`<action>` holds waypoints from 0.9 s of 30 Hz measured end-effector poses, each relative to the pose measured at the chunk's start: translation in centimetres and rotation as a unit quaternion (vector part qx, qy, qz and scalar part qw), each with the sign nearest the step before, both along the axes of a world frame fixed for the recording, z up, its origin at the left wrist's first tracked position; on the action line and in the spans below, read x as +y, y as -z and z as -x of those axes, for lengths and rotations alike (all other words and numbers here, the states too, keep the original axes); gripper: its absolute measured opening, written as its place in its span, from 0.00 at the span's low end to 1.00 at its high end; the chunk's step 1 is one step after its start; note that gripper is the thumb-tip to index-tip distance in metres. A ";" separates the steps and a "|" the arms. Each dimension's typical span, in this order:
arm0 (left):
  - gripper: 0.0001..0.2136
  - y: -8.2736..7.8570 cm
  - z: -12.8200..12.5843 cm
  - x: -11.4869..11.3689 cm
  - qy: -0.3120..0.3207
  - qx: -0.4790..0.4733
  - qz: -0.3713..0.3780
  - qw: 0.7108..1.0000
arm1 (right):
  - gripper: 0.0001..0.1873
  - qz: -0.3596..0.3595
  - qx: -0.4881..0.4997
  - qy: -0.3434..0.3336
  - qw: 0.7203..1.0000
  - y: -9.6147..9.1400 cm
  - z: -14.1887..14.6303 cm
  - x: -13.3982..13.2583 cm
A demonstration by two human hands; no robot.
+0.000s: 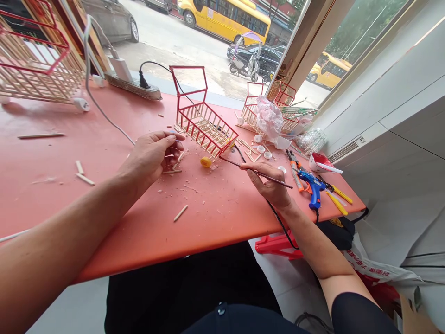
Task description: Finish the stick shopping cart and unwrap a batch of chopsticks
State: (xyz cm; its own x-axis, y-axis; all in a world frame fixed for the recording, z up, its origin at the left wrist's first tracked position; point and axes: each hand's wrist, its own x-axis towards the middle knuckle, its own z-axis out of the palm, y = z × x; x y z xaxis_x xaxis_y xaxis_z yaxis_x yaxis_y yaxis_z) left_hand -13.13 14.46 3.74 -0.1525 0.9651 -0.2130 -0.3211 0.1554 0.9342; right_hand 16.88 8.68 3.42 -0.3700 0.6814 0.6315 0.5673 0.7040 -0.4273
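A miniature shopping cart (205, 125) made of thin wooden sticks stands on the table, its upper rails and handle painted red. Yellow caps, one of them this front wheel (206, 162), serve as its wheels. At the cart's rear lower corner, the fingers of my left hand (156, 148) are closed beside a bluish cap wheel (173, 131); their exact grip is partly hidden. My right hand (269, 183) pinches a thin, dark paintbrush (255, 171). The brush tip is at the cart's front lower corner, seemingly touching it.
A larger stick cart (38, 69) stands at left by a power strip (134, 86). Behind, at right, are another cart (252, 109) and a crumpled plastic bag (269, 116). A blue glue gun (314, 188), pliers (295, 169) and a red paint cup (318, 162) lie right.
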 end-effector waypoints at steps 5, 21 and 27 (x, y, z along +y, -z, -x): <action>0.14 0.3 0.2 0.1 0.005 -0.003 -0.007 1.000 | 0.11 -0.005 0.017 0.000 1.000 -0.1 0.0 0.0; 0.11 0.4 0.2 0.0 0.010 -0.002 -0.015 1.000 | 0.11 0.019 0.014 -0.048 0.999 -0.6 0.2 -0.6; 0.08 0.2 0.2 0.0 0.003 0.006 -0.011 1.000 | 0.13 0.023 0.099 0.030 0.994 -0.5 -0.5 0.0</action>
State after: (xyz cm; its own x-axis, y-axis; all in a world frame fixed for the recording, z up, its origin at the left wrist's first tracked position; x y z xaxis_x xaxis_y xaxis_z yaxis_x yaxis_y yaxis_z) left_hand -13.32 14.47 3.52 -0.1488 0.9703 -0.1906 -0.3094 0.1374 0.9409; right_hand 17.43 8.70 3.88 -0.2001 0.7284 0.6553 0.5094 0.6486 -0.5655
